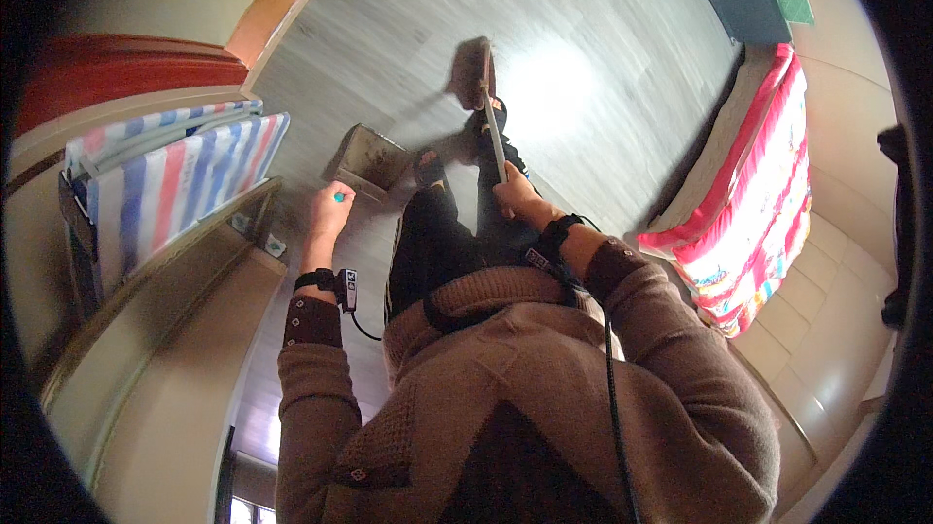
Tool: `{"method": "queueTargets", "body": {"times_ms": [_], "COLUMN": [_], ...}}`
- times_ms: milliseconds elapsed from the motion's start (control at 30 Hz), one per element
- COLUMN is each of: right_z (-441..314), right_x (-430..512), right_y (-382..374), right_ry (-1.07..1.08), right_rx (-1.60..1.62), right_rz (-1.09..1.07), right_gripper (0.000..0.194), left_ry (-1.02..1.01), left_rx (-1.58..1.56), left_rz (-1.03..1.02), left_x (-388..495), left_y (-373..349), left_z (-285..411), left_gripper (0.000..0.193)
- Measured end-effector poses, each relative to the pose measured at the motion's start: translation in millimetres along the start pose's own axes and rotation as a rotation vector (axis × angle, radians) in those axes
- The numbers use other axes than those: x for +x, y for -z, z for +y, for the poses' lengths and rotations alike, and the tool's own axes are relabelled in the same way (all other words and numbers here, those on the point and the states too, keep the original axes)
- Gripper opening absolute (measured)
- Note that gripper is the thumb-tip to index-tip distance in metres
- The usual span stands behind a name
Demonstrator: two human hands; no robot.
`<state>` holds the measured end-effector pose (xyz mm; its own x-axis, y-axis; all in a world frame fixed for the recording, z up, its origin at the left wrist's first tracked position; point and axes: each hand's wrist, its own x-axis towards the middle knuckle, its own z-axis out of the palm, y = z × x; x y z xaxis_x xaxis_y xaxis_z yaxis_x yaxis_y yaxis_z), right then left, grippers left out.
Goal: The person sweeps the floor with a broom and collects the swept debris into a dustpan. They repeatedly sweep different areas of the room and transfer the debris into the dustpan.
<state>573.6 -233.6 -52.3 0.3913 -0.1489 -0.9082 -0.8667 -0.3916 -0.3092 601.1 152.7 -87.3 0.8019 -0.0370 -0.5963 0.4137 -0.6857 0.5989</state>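
Note:
My left hand is closed around the teal-tipped handle of a long-handled dustpan. The dustpan rests on the grey wood-look floor, its pan holding dark specks of dirt. Most of its handle is hidden by the steep view. My right hand grips the pale stick of a broom. The broom head is down by the floor beyond my right foot, casting a shadow to its left. Dustpan and broom head are apart.
At left, striped folded fabric items stand beside a glass-topped cabinet. A bed with a pink and white quilt lies along the right side, and a grey box-like item stands past it. My feet are between dustpan and broom.

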Motion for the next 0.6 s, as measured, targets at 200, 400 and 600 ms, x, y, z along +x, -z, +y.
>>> {"method": "queueTargets", "body": {"times_ms": [200, 400, 600], "right_z": [-15, -34, -35], "right_x": [6, 9, 6], "right_y": [-10, -22, -27], "right_ry": [0.142, 0.175, 0.206], "right_rx": [-0.113, -0.108, -0.052], "right_rz": [0.066, 0.017, -0.040], "right_gripper": [0.074, 0.076, 0.074], "left_ry": [-0.016, 0.071, 0.032], "left_rx": [0.008, -0.014, -0.039], "left_rz": [-0.014, -0.043, -0.037], "left_x": [3, -4, -3], "left_y": [7, 12, 13], "left_z": [12, 16, 17], "left_gripper": [0.009, 0.006, 0.006]}}
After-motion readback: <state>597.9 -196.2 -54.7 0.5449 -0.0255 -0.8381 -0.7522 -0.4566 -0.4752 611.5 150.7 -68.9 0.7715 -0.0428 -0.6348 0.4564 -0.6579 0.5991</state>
